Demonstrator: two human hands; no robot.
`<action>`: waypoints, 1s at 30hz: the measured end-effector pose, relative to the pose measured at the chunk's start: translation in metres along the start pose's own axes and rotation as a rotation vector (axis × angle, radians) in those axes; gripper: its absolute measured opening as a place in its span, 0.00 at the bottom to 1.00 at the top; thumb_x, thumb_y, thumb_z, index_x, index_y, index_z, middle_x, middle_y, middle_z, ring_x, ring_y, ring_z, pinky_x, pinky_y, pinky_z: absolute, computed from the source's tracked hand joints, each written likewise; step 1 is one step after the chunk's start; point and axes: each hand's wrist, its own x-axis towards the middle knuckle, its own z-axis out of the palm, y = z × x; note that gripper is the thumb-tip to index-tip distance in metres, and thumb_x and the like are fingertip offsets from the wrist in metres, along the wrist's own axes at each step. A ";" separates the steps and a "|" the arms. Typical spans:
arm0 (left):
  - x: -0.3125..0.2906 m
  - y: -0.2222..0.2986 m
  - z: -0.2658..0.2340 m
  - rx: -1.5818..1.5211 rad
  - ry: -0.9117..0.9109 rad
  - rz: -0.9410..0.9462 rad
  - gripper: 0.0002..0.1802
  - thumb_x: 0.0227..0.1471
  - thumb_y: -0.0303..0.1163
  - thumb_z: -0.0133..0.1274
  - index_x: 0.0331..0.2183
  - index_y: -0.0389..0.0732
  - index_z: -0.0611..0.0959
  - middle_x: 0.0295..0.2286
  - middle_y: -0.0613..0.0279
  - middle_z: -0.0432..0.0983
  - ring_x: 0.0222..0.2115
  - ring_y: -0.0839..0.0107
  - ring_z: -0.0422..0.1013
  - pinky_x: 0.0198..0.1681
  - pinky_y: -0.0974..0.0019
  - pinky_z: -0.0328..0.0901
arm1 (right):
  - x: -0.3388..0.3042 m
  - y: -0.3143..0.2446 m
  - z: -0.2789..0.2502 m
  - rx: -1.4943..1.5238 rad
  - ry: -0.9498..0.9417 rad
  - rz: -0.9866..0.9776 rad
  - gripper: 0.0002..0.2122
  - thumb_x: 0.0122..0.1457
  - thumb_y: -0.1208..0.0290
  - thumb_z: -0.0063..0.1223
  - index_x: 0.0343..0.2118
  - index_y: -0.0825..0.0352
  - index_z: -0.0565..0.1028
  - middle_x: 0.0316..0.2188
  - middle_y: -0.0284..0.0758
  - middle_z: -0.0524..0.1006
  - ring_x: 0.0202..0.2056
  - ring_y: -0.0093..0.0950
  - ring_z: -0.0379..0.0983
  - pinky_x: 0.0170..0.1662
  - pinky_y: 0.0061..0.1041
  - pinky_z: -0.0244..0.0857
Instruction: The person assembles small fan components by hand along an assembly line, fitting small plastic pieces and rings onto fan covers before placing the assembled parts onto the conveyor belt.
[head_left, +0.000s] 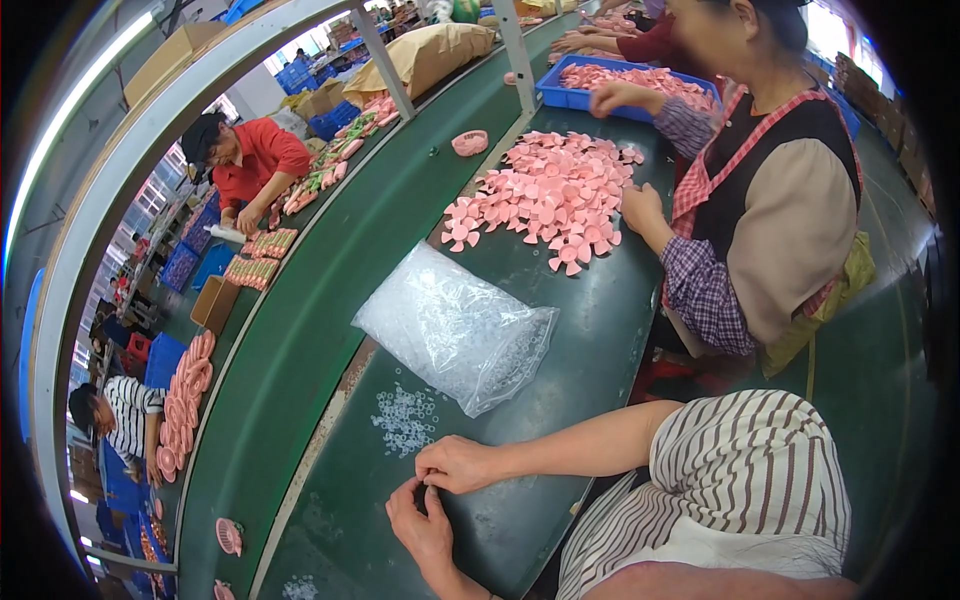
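My left hand (pixel 420 525) and my right hand (pixel 460 465) meet over the dark green worktable, their fingertips pinched together. Whatever sits between the fingers is too small and covered to make out. Just beyond them lies a loose scatter of small translucent rings (pixel 403 418). Past the rings rests a clear plastic bag (pixel 450 325), bulging with what look like the same pale rings. Another little group of rings (pixel 300 588) is at the near edge of view. A heap of pink fan blades (pixel 550 190) covers the far part of the table.
At the right, a co-worker (pixel 770 200) in a checked apron reaches toward the heap and a blue tray (pixel 630 88) of pink parts. Along the left runs a green conveyor belt (pixel 290 350) carrying a pink housing (pixel 469 143) and another pink piece (pixel 229 536). Other workers sit across it.
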 end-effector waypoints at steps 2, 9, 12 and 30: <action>0.000 -0.011 -0.003 0.044 0.051 0.063 0.11 0.43 0.27 0.54 0.34 0.37 0.78 0.31 0.53 0.73 0.34 0.55 0.67 0.39 0.59 0.62 | 0.006 0.006 0.010 -0.023 0.023 -0.121 0.03 0.47 0.74 0.52 0.25 0.67 0.74 0.24 0.40 0.75 0.28 0.38 0.73 0.32 0.32 0.66; 0.035 -0.004 0.002 -0.002 0.017 -0.017 0.08 0.46 0.30 0.50 0.31 0.39 0.80 0.31 0.54 0.76 0.34 0.55 0.72 0.38 0.60 0.66 | 0.009 0.007 -0.015 0.000 0.060 0.072 0.04 0.48 0.78 0.53 0.29 0.69 0.75 0.24 0.39 0.75 0.26 0.30 0.73 0.30 0.26 0.66; 0.052 -0.020 -0.026 0.061 -0.069 -0.119 0.10 0.46 0.32 0.51 0.32 0.39 0.79 0.30 0.52 0.76 0.33 0.55 0.72 0.37 0.61 0.67 | 0.012 -0.008 0.001 0.078 -0.032 0.198 0.03 0.50 0.79 0.51 0.28 0.71 0.74 0.23 0.37 0.74 0.22 0.23 0.71 0.27 0.21 0.65; 0.201 -0.376 -0.141 0.142 0.695 -0.535 0.24 0.45 0.47 0.53 0.39 0.38 0.77 0.31 0.51 0.75 0.30 0.56 0.72 0.34 0.56 0.67 | 0.015 -0.007 -0.021 0.173 -0.042 0.194 0.05 0.48 0.80 0.53 0.29 0.69 0.71 0.27 0.36 0.71 0.25 0.27 0.71 0.27 0.23 0.64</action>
